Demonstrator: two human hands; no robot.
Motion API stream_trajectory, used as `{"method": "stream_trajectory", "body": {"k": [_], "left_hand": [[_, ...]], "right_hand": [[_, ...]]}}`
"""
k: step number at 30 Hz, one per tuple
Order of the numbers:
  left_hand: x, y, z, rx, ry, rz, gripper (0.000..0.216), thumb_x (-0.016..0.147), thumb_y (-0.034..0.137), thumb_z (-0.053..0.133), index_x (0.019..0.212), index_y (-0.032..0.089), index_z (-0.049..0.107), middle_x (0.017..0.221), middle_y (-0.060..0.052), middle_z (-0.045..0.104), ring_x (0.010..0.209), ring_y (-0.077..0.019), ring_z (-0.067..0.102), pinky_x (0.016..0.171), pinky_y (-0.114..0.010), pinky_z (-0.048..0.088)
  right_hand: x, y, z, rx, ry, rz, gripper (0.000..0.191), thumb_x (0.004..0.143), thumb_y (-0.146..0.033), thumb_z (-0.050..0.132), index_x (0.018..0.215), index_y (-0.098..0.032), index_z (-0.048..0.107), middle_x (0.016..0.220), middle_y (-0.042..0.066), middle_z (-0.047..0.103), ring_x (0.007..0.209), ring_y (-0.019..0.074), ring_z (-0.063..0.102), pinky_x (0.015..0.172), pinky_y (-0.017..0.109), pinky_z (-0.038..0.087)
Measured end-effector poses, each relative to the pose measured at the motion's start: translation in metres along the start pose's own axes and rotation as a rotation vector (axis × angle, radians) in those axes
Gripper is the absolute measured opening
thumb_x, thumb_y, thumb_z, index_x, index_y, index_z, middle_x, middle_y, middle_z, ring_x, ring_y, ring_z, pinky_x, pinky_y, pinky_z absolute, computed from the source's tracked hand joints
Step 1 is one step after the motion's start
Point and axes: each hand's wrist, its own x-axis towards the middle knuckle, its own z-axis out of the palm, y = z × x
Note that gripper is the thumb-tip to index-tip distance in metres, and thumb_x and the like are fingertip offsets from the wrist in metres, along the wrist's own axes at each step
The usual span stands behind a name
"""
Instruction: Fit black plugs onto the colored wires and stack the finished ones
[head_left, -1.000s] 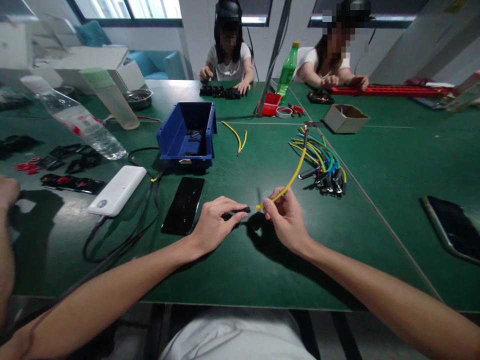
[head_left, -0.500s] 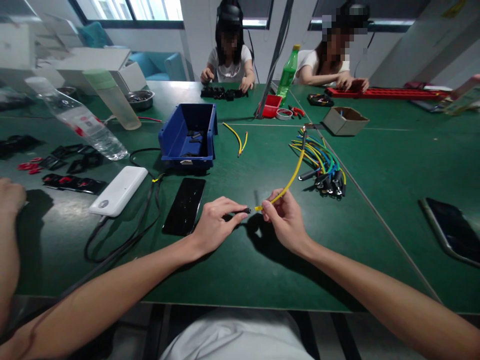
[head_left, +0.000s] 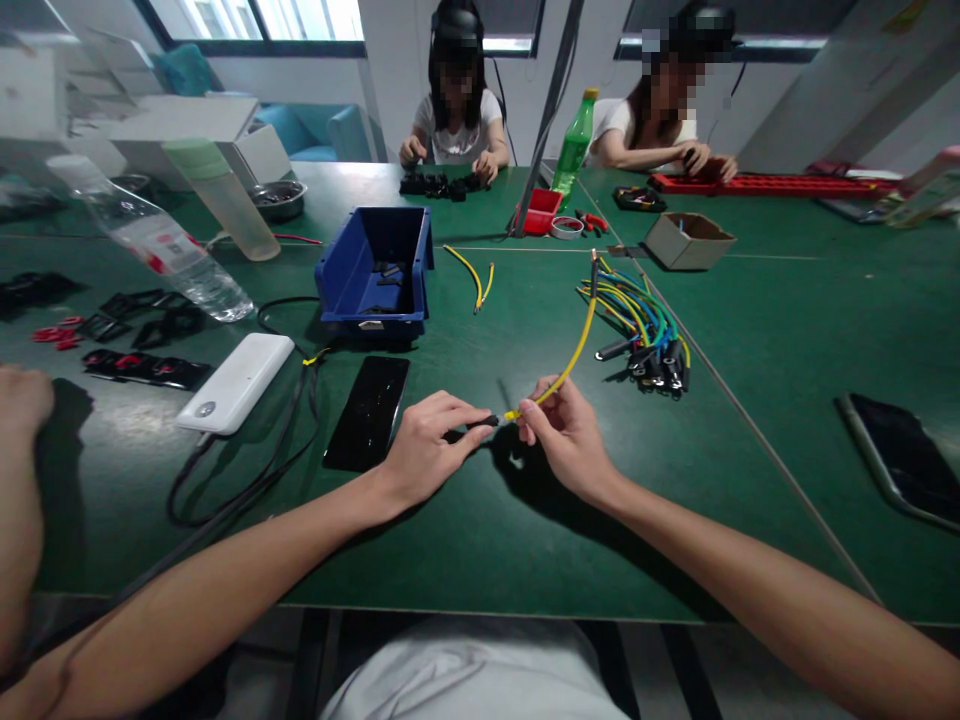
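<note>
Between the fingers of my left hand [head_left: 435, 440] is a small black sleeve [head_left: 491, 421], its end pointing right. My right hand [head_left: 562, 435] pinches a yellow wire [head_left: 581, 345] near its lower end. That end faces the sleeve at very close range; I cannot tell whether they touch. The wire curves upward to a dark end with a metal tip. Behind my right hand lies a bundle of yellow, green and blue wires [head_left: 645, 320] with black ends. Two short yellow wires [head_left: 476, 280] rest farther back, beside a blue bin [head_left: 375, 320] holding several small black pieces.
A black phone [head_left: 367, 412] lies beside my left hand, near a white power bank [head_left: 238, 385] and its cable. Another phone [head_left: 907, 460] is at the right. A cardboard box [head_left: 688, 245] and green bottle [head_left: 576, 145] stand farther back. Two people work across the table; another person's arm [head_left: 19, 480] is at left.
The yellow wire has shifted slightly left, bringing its lower end nearer the black sleeve. Its upper end has swung left. My left hand has barely moved.
</note>
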Motion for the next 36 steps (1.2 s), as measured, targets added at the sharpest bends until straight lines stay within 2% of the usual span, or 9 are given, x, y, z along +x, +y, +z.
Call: {"method": "stream_trajectory", "body": {"k": [24,31,36], "left_hand": [[-0.0005,0.0013,0.0004,0.038,0.008,0.044,0.014,0.083,0.021,0.070,0.094,0.015,0.074,0.083,-0.006,0.072,0.075,-0.0155,0.065,0.070,-0.028,0.052],[-0.0015,0.0023,0.0012,-0.032,-0.032,-0.008,0.015,0.084,0.020,0.068,0.096,0.015,0.074,0.083,-0.006,0.071,0.063,-0.0111,0.062,0.058,-0.022,0.049],[-0.0005,0.0029,0.0001,-0.059,-0.033,-0.030,0.015,0.085,0.021,0.066,0.097,0.015,0.074,0.086,-0.007,0.071,0.073,-0.0143,0.065,0.064,-0.024,0.052]], "right_hand": [[-0.0010,0.0003,-0.0014,-0.064,-0.042,0.005,0.017,0.088,-0.033,0.061,0.089,-0.023,0.048,0.073,-0.004,0.055,0.061,0.0100,0.056,0.058,0.025,0.044],[-0.0011,-0.0005,-0.0014,-0.074,-0.039,0.024,0.019,0.086,-0.035,0.064,0.088,-0.022,0.050,0.075,-0.003,0.054,0.064,0.0111,0.054,0.059,0.025,0.044],[-0.0012,-0.0017,-0.0003,-0.055,-0.034,0.041,0.020,0.084,-0.035,0.065,0.088,-0.022,0.051,0.074,-0.003,0.055,0.065,0.0120,0.057,0.061,0.026,0.046]]}}
